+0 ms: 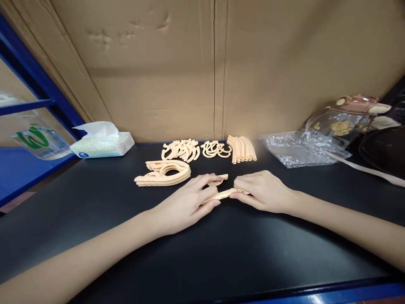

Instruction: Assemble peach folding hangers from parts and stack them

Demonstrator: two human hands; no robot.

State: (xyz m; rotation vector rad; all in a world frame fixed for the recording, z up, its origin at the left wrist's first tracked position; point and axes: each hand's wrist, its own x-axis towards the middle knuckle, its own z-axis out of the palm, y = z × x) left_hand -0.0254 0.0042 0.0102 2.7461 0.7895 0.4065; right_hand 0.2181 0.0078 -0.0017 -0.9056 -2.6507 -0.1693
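A cream plastic folding hanger (pixel 225 194) lies low over the black table between my hands. My left hand (pixel 190 202) is closed round its left part, with the thumb along the near edge and fingers over the top. My right hand (pixel 265 192) pinches the right end between thumb and curled fingers. A curved cream section shows just beyond the left fingertips; the fingers cover much of the rest. Behind my left hand lies a stack of folded cream hangers (pixel 167 179). Farther back are loose curved pieces (pixel 182 150), several hooks (pixel 217 149) and a row of long arm pieces (pixel 242 148).
A tissue pack (pixel 103 144) stands at the back left, near a clear bottle (pixel 41 141) by the blue frame. Clear plastic bags (pixel 291 147) lie at the back right, beside a transparent container (pixel 338 122) and a pale strap (pixel 370 169). Cardboard (pixel 158 84) walls off the back.
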